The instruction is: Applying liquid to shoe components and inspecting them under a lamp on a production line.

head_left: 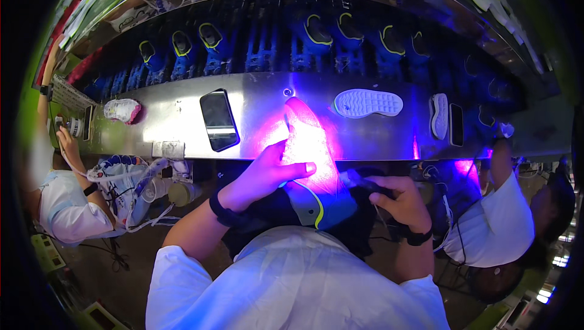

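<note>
My left hand [264,173] is wrapped round a shoe upper [311,147], its thumb across the side. The upper glows pink-white under violet light; its toe points away over the bench edge, and its yellow-trimmed collar is near my lap. In my right hand [403,201] is a dark-handled, brush-like tool [360,181], its pale bluish tip close to the upper's right side near the heel. Whether the tip touches cannot be made out. A pale, ridged shoe sole [368,104] lies on the metal bench [267,90] beyond the upper, to the right.
A dark phone [219,120] lies on the bench, left of the upper. Several yellow-collared shoes [317,29] stand on the dark conveyor [261,50] behind. Farther right are another sole [438,116] and phone [456,124]. Co-workers sit at both sides, with white tubing [143,178] at left.
</note>
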`<action>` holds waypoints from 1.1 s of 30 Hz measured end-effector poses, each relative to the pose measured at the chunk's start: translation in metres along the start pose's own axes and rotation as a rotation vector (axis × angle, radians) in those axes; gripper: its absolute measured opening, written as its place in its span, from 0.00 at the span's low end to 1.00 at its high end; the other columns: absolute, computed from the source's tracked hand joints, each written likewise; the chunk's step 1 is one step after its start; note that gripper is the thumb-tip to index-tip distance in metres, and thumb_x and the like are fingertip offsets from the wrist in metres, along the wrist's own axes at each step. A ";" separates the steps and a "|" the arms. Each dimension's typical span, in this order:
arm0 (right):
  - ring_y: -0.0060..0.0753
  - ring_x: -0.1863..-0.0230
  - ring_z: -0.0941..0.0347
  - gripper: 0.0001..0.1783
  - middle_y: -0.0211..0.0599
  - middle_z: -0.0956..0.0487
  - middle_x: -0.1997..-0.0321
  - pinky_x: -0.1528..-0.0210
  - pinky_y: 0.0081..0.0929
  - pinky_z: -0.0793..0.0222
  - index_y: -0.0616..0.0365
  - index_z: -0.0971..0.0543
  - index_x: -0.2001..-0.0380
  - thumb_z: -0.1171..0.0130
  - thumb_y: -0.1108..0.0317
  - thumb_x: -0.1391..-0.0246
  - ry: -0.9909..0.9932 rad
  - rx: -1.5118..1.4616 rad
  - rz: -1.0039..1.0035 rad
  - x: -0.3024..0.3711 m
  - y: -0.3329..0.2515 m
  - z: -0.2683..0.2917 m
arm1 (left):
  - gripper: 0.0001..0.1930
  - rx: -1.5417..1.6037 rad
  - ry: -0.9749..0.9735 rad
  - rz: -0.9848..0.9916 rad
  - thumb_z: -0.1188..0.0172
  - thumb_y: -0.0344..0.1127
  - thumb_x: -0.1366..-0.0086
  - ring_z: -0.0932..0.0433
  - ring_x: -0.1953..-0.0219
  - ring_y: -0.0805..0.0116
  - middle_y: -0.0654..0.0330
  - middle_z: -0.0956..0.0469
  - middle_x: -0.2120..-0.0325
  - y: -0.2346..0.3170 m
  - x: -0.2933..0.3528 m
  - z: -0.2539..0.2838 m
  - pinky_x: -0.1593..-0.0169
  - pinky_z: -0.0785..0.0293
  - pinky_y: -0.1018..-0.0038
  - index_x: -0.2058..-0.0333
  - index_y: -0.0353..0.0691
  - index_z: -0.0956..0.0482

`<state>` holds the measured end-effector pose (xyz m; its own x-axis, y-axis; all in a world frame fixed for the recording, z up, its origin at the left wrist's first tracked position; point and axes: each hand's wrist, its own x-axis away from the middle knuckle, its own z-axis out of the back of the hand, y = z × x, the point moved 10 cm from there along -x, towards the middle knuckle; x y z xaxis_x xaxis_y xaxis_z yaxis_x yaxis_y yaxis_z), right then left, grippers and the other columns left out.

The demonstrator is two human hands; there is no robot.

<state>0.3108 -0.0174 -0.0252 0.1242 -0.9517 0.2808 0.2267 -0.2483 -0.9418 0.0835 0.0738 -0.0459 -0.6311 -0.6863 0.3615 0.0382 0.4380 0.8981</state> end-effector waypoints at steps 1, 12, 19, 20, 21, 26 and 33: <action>0.26 0.54 0.20 0.20 0.38 0.13 0.55 0.46 0.28 0.27 0.62 0.18 0.47 0.32 0.74 0.44 -0.056 0.035 -0.010 0.007 -0.004 -0.004 | 0.31 0.027 0.002 -0.044 0.29 0.36 0.37 0.24 0.43 0.68 0.57 0.22 0.46 0.005 0.006 0.003 0.38 0.29 0.68 0.39 0.31 0.30; 0.29 0.72 0.27 0.21 0.38 0.22 0.73 0.66 0.27 0.33 0.57 0.15 0.50 0.30 0.74 0.51 0.085 0.380 0.144 0.038 -0.027 -0.042 | 0.30 0.203 0.067 -0.087 0.33 0.35 0.34 0.26 0.40 0.65 0.56 0.25 0.44 -0.012 0.040 0.035 0.36 0.30 0.65 0.37 0.33 0.32; 0.29 0.74 0.26 0.21 0.37 0.22 0.73 0.68 0.26 0.33 0.57 0.15 0.51 0.29 0.75 0.52 0.171 0.453 0.257 0.034 -0.053 -0.039 | 0.24 0.466 0.018 0.143 0.39 0.41 0.29 0.18 0.50 0.66 0.55 0.21 0.50 -0.045 0.047 0.031 0.48 0.18 0.66 0.39 0.37 0.31; 0.30 0.74 0.26 0.21 0.37 0.22 0.73 0.69 0.26 0.33 0.57 0.15 0.51 0.29 0.75 0.52 0.186 0.452 0.285 0.033 -0.060 -0.037 | 0.24 0.467 0.019 0.133 0.39 0.41 0.29 0.18 0.50 0.66 0.55 0.21 0.50 -0.043 0.048 0.030 0.48 0.18 0.66 0.39 0.37 0.31; 0.31 0.74 0.26 0.21 0.37 0.21 0.73 0.69 0.25 0.33 0.57 0.14 0.51 0.29 0.75 0.53 0.201 0.449 0.311 0.032 -0.068 -0.035 | 0.24 0.538 -0.017 0.186 0.41 0.44 0.28 0.17 0.52 0.66 0.55 0.20 0.51 -0.047 0.051 0.024 0.51 0.17 0.66 0.39 0.37 0.31; 0.33 0.75 0.25 0.22 0.37 0.21 0.73 0.71 0.25 0.33 0.57 0.14 0.52 0.29 0.74 0.54 0.212 0.523 0.315 0.026 -0.084 -0.028 | 0.24 0.801 -0.036 0.324 0.46 0.48 0.26 0.18 0.47 0.60 0.56 0.19 0.49 -0.058 0.063 0.003 0.51 0.15 0.62 0.38 0.40 0.31; 0.31 0.79 0.29 0.22 0.36 0.22 0.74 0.74 0.26 0.35 0.54 0.14 0.52 0.28 0.73 0.55 0.211 0.632 0.432 -0.005 -0.110 -0.008 | 0.27 1.076 -0.173 0.393 0.45 0.52 0.27 0.19 0.48 0.50 0.51 0.23 0.46 -0.063 0.038 -0.016 0.47 0.15 0.57 0.37 0.44 0.31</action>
<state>0.2772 0.0137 0.0755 0.1553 -0.9702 -0.1861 0.7136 0.2404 -0.6580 0.0692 0.0110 -0.0844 -0.8229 -0.3406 0.4549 -0.3709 0.9284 0.0242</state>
